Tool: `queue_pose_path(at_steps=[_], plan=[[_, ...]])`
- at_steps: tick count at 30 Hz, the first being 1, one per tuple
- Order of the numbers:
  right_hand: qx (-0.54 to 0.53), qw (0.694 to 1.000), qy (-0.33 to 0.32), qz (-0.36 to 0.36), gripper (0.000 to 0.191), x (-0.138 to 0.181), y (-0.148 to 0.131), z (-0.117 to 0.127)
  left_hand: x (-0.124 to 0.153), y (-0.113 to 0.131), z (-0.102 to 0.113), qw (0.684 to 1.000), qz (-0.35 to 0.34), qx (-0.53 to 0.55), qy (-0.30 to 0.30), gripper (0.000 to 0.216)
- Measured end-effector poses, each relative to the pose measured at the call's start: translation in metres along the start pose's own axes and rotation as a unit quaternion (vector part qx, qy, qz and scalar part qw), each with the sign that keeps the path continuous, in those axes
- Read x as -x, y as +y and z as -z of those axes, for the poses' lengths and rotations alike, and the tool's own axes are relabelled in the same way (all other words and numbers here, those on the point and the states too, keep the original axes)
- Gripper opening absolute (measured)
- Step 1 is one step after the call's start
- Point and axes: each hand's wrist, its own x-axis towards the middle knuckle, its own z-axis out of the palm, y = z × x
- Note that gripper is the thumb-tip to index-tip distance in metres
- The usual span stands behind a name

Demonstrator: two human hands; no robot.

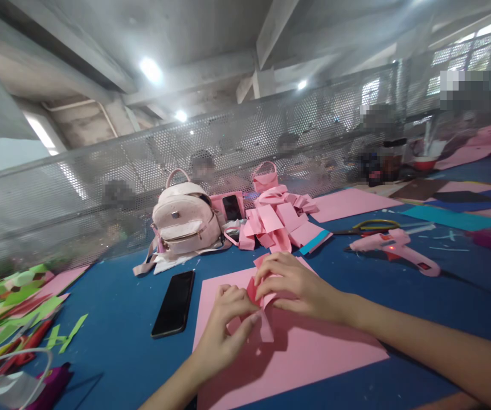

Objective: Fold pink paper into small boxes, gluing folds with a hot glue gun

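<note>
Both my hands work at a small folded pink paper piece [265, 326] above a large pink sheet [314, 359] that lies on the blue table. My left hand [230, 324] pinches its lower left part between thumb and fingers. From the right, my right hand [292, 285] curls its fingers over the upper part, hiding some of the folds. A heap of folded pink paper pieces [273, 219] rests just beyond my hands, with a small pink paper bag [265, 177] standing behind it.
A black phone [174, 303] and a pale pink backpack [188, 219] are on the left. To the right lie a pink glue gun [395, 247] and scissors [371, 226]. Green paper scraps [68, 333] lie far left. A perforated metal screen [237, 134] runs along the back.
</note>
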Motion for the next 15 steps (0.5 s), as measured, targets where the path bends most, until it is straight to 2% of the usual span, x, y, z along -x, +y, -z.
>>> queue_pose_path(at_steps=[9, 15], plan=[[0.042, 0.999, 0.000, 0.023, 0.014, -0.0012, 0.0016, 0.0057, 0.0020, 0.0014, 0.0004, 1.000, 0.004, -0.019, -0.004, 0.018], [0.063, 0.995, -0.051, 0.064, 0.014, 0.0011, 0.0041, -0.0030, 0.0019, 0.0035, -0.0005, 0.999, 0.003, -0.047, 0.011, 0.010]])
